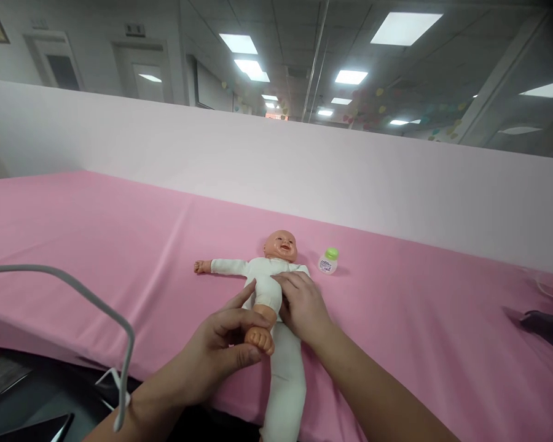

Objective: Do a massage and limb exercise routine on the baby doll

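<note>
A baby doll (271, 279) in white clothes lies on its back on a pink cloth-covered table (120, 245), head away from me. My left hand (221, 353) is closed around the doll's bare foot (260, 339), lifting that leg. My right hand (304, 304) rests on the doll's belly and hip, fingers laid flat on the white cloth. A long empty white trouser leg (283, 387) hangs toward the table's near edge.
A small bottle with a green cap (328, 261) stands right of the doll's head. A low pink wall (350, 166) borders the far side. A white cable (96, 307) loops at the left. Dark objects (546, 324) lie at the right edge.
</note>
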A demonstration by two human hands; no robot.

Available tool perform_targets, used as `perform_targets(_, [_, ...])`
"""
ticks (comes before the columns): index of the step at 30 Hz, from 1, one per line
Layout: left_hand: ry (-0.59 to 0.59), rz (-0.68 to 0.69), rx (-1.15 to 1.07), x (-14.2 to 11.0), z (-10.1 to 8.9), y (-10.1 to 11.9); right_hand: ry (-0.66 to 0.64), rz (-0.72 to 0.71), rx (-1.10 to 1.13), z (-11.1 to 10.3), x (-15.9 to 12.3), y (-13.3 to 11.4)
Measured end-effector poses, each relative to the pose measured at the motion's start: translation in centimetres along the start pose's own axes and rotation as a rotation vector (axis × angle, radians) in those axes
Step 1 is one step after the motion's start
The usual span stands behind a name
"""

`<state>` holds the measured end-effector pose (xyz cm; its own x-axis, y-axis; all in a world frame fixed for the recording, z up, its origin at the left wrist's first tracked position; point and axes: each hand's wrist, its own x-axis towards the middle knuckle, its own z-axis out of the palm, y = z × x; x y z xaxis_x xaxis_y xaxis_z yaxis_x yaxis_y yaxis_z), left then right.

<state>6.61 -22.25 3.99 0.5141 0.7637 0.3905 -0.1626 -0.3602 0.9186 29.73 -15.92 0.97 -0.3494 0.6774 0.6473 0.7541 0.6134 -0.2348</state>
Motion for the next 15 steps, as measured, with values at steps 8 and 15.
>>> perform_targets(8, [0.028, -0.079, 0.012, -2.5, 0.2, 0.2, 0.159, 0.155, -0.050, 0.3, -0.3, 1.0])
perform_targets(15, [0.157, -0.240, 0.027, -8.3, -1.3, -0.6, 0.488, 0.683, 0.284, -3.4, -1.1, 6.3])
